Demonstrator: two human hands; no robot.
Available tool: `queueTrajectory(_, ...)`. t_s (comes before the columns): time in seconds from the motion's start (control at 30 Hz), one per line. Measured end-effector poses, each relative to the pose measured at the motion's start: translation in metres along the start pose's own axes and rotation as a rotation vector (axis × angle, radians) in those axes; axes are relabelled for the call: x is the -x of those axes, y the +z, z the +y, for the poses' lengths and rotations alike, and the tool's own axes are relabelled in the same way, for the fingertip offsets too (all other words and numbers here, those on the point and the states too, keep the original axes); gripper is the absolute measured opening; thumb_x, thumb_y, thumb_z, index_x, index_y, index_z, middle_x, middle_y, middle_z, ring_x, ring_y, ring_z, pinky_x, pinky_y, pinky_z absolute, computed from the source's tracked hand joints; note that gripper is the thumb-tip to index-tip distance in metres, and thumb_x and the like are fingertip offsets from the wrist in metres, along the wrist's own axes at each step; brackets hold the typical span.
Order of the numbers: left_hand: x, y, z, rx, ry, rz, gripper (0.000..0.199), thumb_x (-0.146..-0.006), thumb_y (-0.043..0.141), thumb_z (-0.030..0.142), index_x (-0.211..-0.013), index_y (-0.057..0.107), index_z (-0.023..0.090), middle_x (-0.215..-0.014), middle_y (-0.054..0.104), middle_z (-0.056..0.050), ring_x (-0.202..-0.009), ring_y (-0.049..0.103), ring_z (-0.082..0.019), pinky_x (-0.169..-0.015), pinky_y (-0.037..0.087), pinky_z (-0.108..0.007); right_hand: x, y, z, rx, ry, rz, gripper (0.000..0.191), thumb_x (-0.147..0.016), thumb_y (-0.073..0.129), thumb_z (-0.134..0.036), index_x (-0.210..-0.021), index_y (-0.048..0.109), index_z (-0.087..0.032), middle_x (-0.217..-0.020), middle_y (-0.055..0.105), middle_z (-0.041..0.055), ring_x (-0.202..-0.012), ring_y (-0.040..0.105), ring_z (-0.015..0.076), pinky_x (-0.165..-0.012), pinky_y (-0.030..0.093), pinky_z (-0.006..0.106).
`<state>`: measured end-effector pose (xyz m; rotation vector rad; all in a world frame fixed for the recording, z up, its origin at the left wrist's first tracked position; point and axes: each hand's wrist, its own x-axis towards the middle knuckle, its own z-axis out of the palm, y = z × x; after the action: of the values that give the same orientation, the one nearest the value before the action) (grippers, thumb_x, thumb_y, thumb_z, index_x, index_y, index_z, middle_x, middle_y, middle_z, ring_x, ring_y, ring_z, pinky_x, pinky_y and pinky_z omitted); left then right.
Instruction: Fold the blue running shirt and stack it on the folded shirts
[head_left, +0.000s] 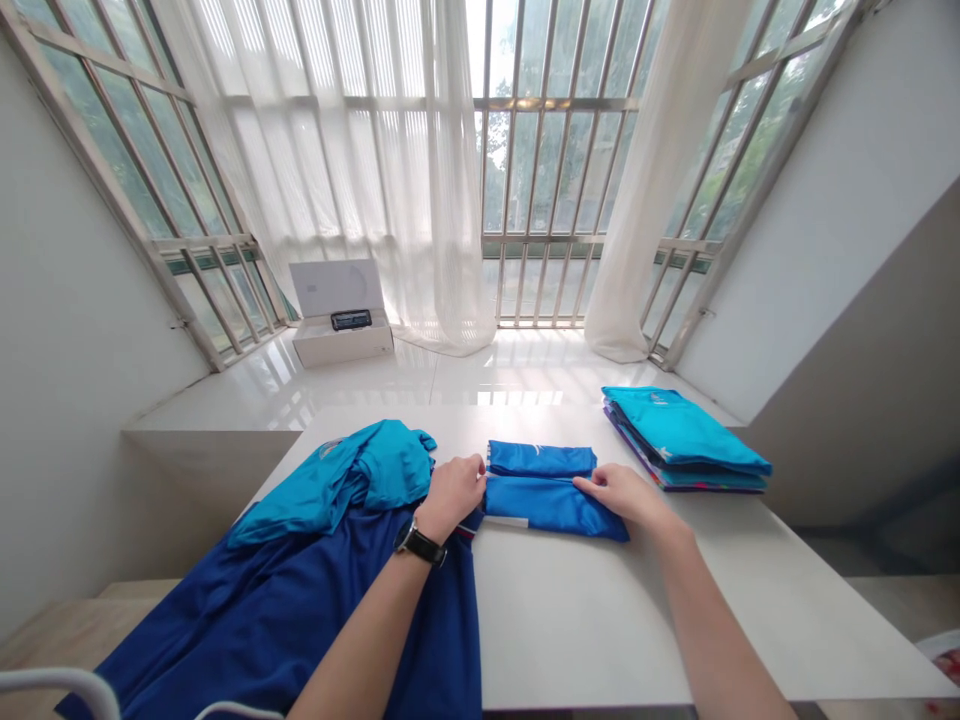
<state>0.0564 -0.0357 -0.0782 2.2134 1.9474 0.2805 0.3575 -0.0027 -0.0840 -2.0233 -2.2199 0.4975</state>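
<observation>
Blue satiny garment [555,508], 1 piece, folded into two flat strips lying side by side, small white mark on the far strip, white patch at the near edge; located mid-table, and taken as the centre of the clock below

Left hand [455,493], at nine o'clock: thumb and fingers drawn together at the left end of the strips; cannot tell whether cloth is caught between them. Black-strapped wristwatch [418,541] on its wrist

Right hand [628,492], at three o'clock: thumb and forefinger pinching the near strip along its fold line, by the right end

Teal garment [352,480], crumpled, at nine o'clock beyond the left hand, lying over the far part of a navy garment [315,610], which spreads loose at eight o'clock under the left forearm

Stack of folded clothes [686,430], between two and three o'clock, teal piece uppermost, darker and purple edges below

White table [577,625], beneath all the clothing

White tiled ledge [517,355], at twelve o'clock, past the table

White open box [341,347], at ten o'clock on the ledge, lid raised, dark object [352,320] inside

Sheer white curtains [442,180], at eleven and one o'clock, before a barred window [551,160]

White curved tube [64,682], at eight o'clock, frame corner
</observation>
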Motion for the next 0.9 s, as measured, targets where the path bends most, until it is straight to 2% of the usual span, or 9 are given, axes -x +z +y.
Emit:
queueTrajectory(0.33,-0.001,0.005,0.0,0.041,0.018,0.032,0.033,-0.099,0.047,0.045,-0.098,0.069,0.02,-0.095,0.075,-0.01,-0.092,0.071,-0.028,-0.076,0.05,-0.034,-0.001,0.0,0.004,-0.067,-0.06,0.006,0.047,-0.09,0.052,-0.057,-0.067,0.064,-0.019,-0.074,0.069,0.007,-0.071,0.062,0.0204,-0.059,0.031,0.029)
queueTrajectory(0.53,-0.001,0.008,0.0,0.114,0.029,0.02,0.025,-0.096,0.053,0.04,-0.099,0.069,0.021,-0.096,0.075,-0.009,-0.092,0.071,-0.026,-0.076,0.05,-0.031,-0.007,0.009,0.011,-0.072,-0.094,-0.003,0.046,-0.09,0.049,-0.056,-0.065,0.06,-0.019,-0.074,0.068,0.0067,-0.071,0.061,0.0204,-0.059,0.032,0.029)
queueTrajectory(0.7,-0.002,0.008,0.001,0.163,0.039,0.069,0.02,-0.095,0.054,0.034,-0.103,0.067,0.021,-0.096,0.074,-0.007,-0.089,0.07,-0.023,-0.075,0.049,-0.03,-0.01,0.012,0.014,-0.046,-0.105,-0.019,0.043,-0.091,0.046,-0.053,-0.066,0.058,-0.019,-0.074,0.068,0.0064,-0.071,0.06,0.0197,-0.061,0.033,0.029)
queueTrajectory(0.83,0.0,0.005,0.009,0.213,0.143,0.162,0.016,-0.097,0.053,0.03,-0.102,0.065,0.022,-0.101,0.072,-0.005,-0.088,0.068,-0.02,-0.074,0.048,-0.027,-0.007,0.008,0.008,-0.044,-0.118,-0.028,0.043,-0.091,0.046,-0.054,-0.068,0.059,-0.019,-0.077,0.068,0.0067,-0.073,0.06,0.0199,-0.063,0.034,0.028)
queueTrajectory(0.9,0.002,0.006,0.013,0.227,0.24,0.154,0.015,-0.097,0.053,0.03,-0.099,0.066,0.023,-0.099,0.071,-0.004,-0.086,0.067,-0.019,-0.073,0.047,-0.026,-0.006,0.007,0.006,-0.041,-0.116,-0.034,0.043,-0.09,0.046,-0.054,-0.067,0.059,-0.019,-0.077,0.068,0.0068,-0.073,0.06,0.0201,-0.063,0.034,0.028)
